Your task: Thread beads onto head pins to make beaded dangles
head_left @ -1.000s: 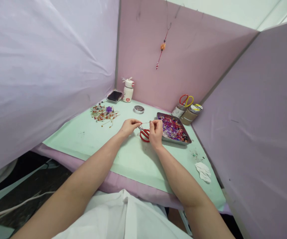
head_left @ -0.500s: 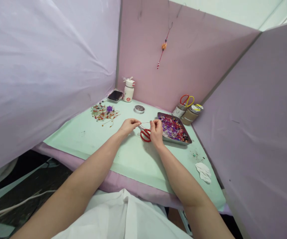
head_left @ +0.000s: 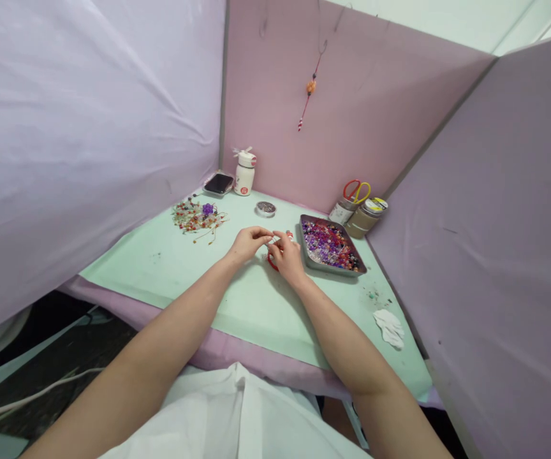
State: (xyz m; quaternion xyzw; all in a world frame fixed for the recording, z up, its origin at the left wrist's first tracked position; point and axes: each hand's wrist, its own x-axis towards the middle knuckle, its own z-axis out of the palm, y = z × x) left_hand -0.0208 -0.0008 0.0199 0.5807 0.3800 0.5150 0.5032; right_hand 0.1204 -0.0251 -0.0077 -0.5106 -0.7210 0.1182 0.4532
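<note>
My left hand is closed in a pinch over the middle of the table, its fingertips on a thin red cord. Close against it, my right hand pinches at the same spot, fingertips nearly touching those of the left. Between the fingers the cord is too fine to follow. Under my hands lies a pair of scissors with red handles, mostly covered by my right hand. A small red-and-white item shows just behind the right hand.
A metal tray of purple and red beads sits to the right. Behind it are a can holding scissors and a jar. Beaded strands, a phone, a white bottle, a round dish and white cloth lie around.
My right hand has moved left to meet my left hand, closing the gap where the red cord was stretched. It now covers more of the scissors.
</note>
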